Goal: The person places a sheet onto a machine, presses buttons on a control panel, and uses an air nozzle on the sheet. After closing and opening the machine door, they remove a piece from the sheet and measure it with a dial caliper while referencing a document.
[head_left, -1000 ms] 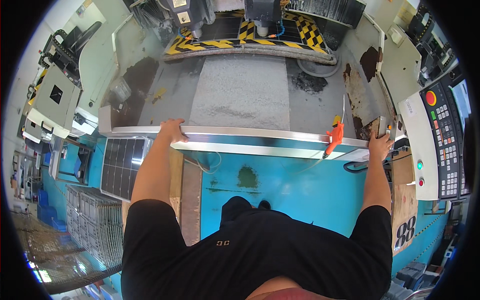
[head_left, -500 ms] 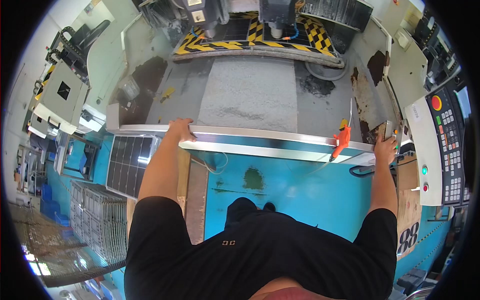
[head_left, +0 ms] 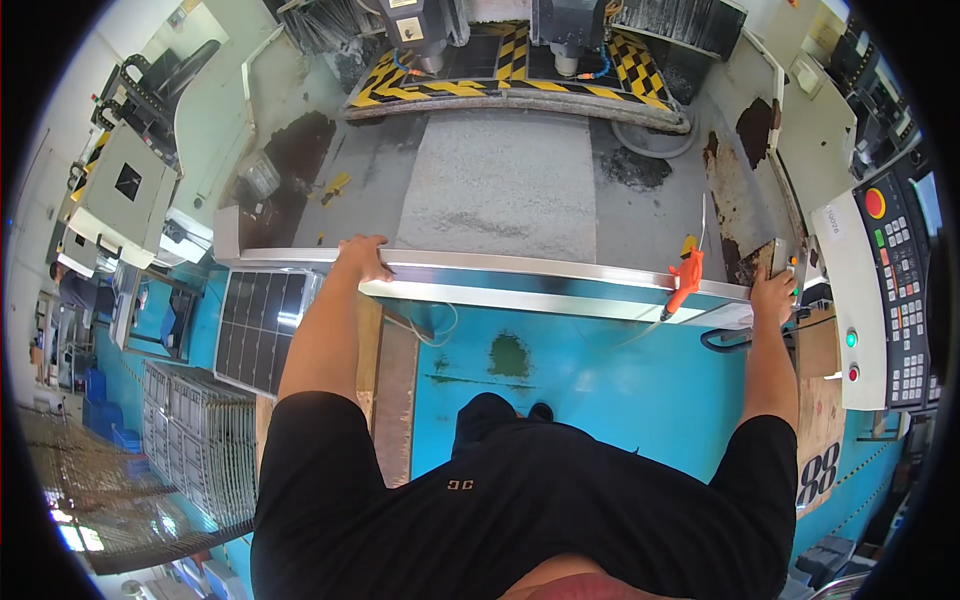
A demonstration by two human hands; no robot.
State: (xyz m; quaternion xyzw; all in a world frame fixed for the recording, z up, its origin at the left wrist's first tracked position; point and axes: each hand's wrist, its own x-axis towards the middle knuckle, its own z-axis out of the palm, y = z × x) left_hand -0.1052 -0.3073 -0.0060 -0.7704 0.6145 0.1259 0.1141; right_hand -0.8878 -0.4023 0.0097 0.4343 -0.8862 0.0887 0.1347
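A long silver metal rail (head_left: 520, 268) runs across the front of a machine bay. My left hand (head_left: 363, 258) rests on its left part, fingers spread over the top and thumb toward the front side. At the rail's right end, my right hand (head_left: 772, 296) lies over the corner beside a small switch box (head_left: 780, 252) with coloured buttons; its fingers are partly stretched over the edge. Neither hand visibly lifts anything. An orange air blow gun (head_left: 684, 282) with a long thin nozzle hangs on the rail, left of my right hand.
Two spindle heads (head_left: 567, 62) stand over a bed with yellow-black striped edging (head_left: 510, 98). A control panel (head_left: 900, 290) with keys and a red stop button is at the right. Dark gridded panels (head_left: 262, 325) and stacked grey racks (head_left: 195, 430) stand at the left.
The two spindle heads have shifted slightly to the right over the striped bed. Both my hands stay in the same places on the rail.
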